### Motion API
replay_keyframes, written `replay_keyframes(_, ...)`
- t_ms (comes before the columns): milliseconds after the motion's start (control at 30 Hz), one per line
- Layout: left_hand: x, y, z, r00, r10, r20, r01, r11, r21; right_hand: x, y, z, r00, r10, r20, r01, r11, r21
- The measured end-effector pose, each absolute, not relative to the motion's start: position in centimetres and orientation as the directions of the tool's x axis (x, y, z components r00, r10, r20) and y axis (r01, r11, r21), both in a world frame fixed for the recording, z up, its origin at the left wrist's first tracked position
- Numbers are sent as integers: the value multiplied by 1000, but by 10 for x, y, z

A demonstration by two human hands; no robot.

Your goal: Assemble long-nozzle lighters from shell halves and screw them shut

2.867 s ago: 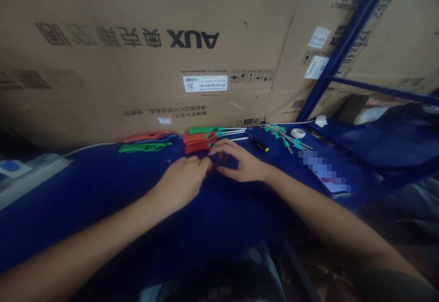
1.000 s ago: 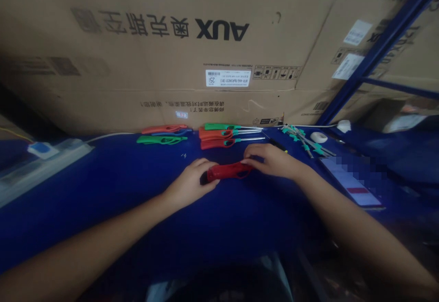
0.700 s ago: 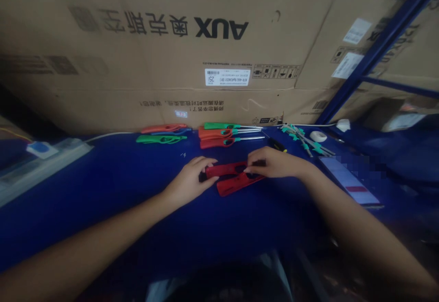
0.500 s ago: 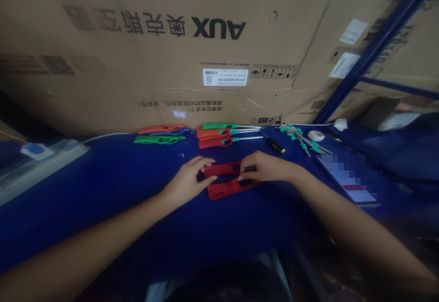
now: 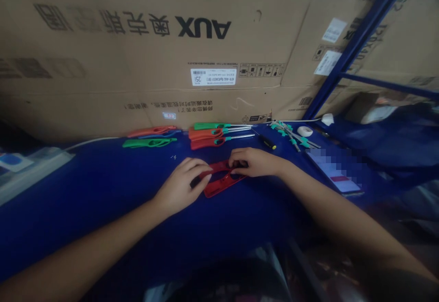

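Two red plastic shell halves (image 5: 221,182) of a long lighter body lie split apart on the blue table (image 5: 103,192), one half angled toward me. My left hand (image 5: 181,184) pinches the left end of the shells, where a dark piece shows under the fingers. At the right end, my right hand (image 5: 252,161) has its fingertips closed on the upper half.
Whole lighters in orange and green (image 5: 209,135) and loose shell halves (image 5: 149,137) lie along the back edge. A black-and-yellow screwdriver (image 5: 267,142), metal tubes with green fittings (image 5: 291,134), a tape roll (image 5: 304,131) and a phone (image 5: 334,174) sit to the right. Cardboard boxes (image 5: 154,50) rise behind.
The red lighter body, held whole between both hands a second ago, has come apart into two halves. Both hands stay on its ends.
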State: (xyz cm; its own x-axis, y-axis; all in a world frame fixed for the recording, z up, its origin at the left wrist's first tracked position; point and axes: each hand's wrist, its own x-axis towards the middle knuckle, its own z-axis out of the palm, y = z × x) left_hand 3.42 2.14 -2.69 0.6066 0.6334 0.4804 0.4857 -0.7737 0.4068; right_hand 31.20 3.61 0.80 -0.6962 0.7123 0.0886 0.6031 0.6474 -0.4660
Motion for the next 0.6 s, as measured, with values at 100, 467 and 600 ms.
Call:
replay_keyframes(100, 35, 20, -26, 656, 622, 428, 455, -778, 433, 311, 37, 7, -694, 714, 90, 597, 641, -483)
replay_keyframes(467, 32, 29, -27, 654, 617, 438, 388, -770, 506, 327, 47, 13, -453, 873, 178, 812, 487, -323)
replay_keyframes(600, 32, 28, -28, 668, 602, 438, 410, -788, 459, 365, 59, 23, 17, 963, 268, 972, 47, -231)
